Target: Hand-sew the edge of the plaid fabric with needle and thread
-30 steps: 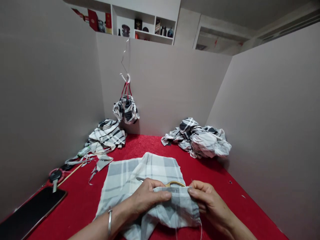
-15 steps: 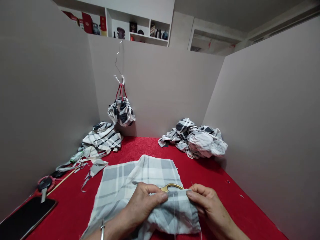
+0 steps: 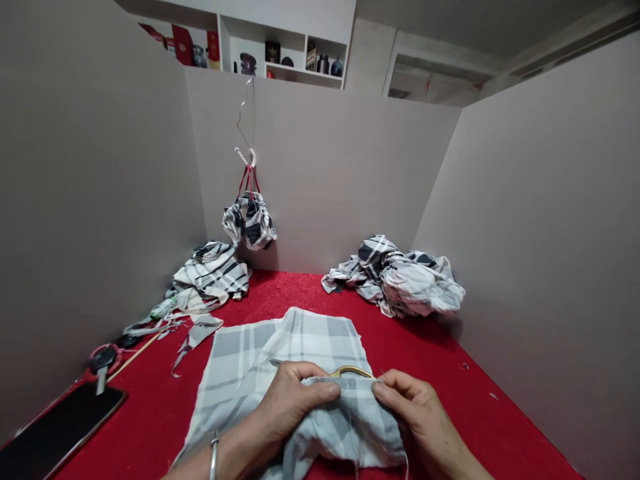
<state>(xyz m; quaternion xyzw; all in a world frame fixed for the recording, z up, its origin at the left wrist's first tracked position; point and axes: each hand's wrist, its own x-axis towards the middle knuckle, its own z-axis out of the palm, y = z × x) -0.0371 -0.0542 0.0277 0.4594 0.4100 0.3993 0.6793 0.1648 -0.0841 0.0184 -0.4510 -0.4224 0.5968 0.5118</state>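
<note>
My left hand and my right hand both pinch a raised fold of grey and white plaid cloth, which lies flat on the red surface. Partly under that fold lie gold-handled scissors; their handle shows between my hands, and a thin metal blade pokes out past my left hand. A fine pale thread hangs down from the fold. A metal bangle circles my left wrist.
Crumpled black-and-white plaid fabric lies in heaps at the back corners. A plaid bundle hangs from a wall hook on red straps. A phone, fabric strips and a thin wooden stick lie at the left. Walls rise on three sides.
Both hands stay on the fold, which has shifted only slightly. The whole scene sits slightly differently in view because my head has moved.
</note>
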